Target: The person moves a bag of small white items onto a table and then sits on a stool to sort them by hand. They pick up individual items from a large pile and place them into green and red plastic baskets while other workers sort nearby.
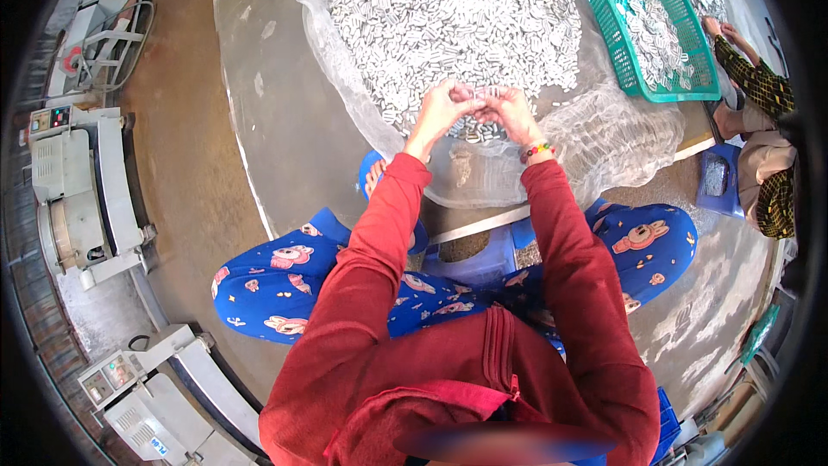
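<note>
My left hand (444, 114) and my right hand (515, 116) meet over the near edge of a heap of small silvery striped pieces (457, 26). The fingers of both are pinched together at the tips. Between them shows a small silvery piece (492, 92), apparently of the same kind as the heap; its shape is mostly covered by fingers. A beaded bracelet (538, 151) circles my right wrist. Beneath the heap lies a sheer whitish net (595, 134), bunched up at the right, on a grey tabletop (280, 86).
A green plastic basket (623, 60) holding more pieces stands right of the heap. Another person's hands (723, 30) work beyond it. A blue plastic stool (474, 266) is below the table edge. Pale machines (78, 190) line the left side. A blue bin (718, 179) sits at right.
</note>
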A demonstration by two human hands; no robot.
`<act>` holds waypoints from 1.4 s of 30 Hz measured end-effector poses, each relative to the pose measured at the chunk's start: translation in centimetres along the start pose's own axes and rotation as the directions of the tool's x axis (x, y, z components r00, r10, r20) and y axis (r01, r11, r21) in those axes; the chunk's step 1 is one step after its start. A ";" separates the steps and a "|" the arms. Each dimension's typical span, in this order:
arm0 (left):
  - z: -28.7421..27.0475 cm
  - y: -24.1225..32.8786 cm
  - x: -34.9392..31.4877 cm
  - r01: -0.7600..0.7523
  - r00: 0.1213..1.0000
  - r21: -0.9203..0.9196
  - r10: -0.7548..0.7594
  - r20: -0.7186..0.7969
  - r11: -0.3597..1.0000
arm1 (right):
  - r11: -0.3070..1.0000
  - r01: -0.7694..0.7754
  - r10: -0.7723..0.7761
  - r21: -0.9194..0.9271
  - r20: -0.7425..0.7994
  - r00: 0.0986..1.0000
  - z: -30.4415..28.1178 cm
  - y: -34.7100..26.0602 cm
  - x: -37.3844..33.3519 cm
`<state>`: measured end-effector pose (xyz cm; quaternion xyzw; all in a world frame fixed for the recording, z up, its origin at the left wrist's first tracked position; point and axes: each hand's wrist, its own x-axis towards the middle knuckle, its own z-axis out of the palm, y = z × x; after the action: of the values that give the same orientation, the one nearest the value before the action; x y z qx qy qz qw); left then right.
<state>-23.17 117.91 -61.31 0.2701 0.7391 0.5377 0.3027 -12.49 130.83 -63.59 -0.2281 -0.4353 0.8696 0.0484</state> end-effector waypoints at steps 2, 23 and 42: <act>-0.7 0.4 0.4 0.158 0.986 -0.108 -0.150 0.078 0.981 | 0.978 -0.033 0.036 -0.205 0.013 0.999 0.0 -1.2 0.0; 5.1 -6.4 -1.8 -0.426 0.904 0.887 0.046 0.425 0.176 | 0.854 -0.005 0.072 0.521 -0.109 0.991 -4.2 -1.1 0.2; -2.0 -4.6 1.0 0.150 0.985 0.693 -0.045 -0.167 0.706 | 0.887 0.039 0.109 0.461 -0.289 0.951 -8.1 -2.6 0.2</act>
<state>-25.67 116.05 -65.42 0.2875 0.9202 0.2168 0.1537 -9.41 138.48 -65.85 -0.3503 -0.1992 0.9025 0.1522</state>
